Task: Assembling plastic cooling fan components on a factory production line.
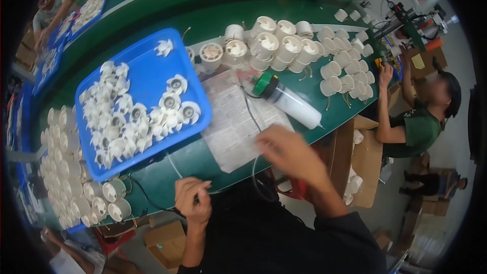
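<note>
My left hand (193,199) is at the table's near edge with its fingers curled in. Whatever it may hold is hidden or too small to name. My right hand (286,151), its fingers smeared by motion, hovers over the near right part of a printed paper sheet (228,127). Beyond it, a clear dispensing syringe (297,106) with white filling and a green-and-black cap (266,85) lies partly on the sheet. A thin tube loops beside my right hand. Left of the sheet, a blue tray (147,66) holds many white fan impellers (114,104), some showing dark round centres.
White cylindrical housings stand stacked at the back (265,45), at the right (331,85) and at the left (71,172), several with thin wires. A cardboard box (368,167) holds white parts beside the table. A co-worker (418,122) in green works at the right; another person sits far left.
</note>
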The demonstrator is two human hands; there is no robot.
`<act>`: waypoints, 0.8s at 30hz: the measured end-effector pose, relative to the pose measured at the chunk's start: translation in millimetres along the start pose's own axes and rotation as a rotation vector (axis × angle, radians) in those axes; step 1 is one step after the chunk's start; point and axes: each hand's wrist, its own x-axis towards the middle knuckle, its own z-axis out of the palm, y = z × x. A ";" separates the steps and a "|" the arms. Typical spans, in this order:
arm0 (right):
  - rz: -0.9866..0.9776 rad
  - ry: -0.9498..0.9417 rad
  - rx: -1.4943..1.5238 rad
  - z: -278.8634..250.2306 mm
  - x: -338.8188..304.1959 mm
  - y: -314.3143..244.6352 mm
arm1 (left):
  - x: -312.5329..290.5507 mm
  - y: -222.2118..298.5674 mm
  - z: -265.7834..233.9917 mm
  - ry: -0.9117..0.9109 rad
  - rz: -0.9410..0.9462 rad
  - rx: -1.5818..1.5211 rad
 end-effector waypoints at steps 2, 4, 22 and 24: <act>0.062 0.211 -0.057 -62.5 -9.6 63.3 | -19.4 23.5 13.4 0.056 0.018 0.243; -0.003 0.464 -0.220 -132.9 -8.6 164.7 | -41.6 31.6 60.4 0.122 0.009 0.315; 0.315 0.663 -0.684 -329.2 -15.1 379.1 | -45.4 42.6 174.3 0.298 -0.204 0.221; 0.346 0.656 -0.669 -322.3 -18.3 369.0 | -44.8 42.5 175.6 0.297 -0.218 0.218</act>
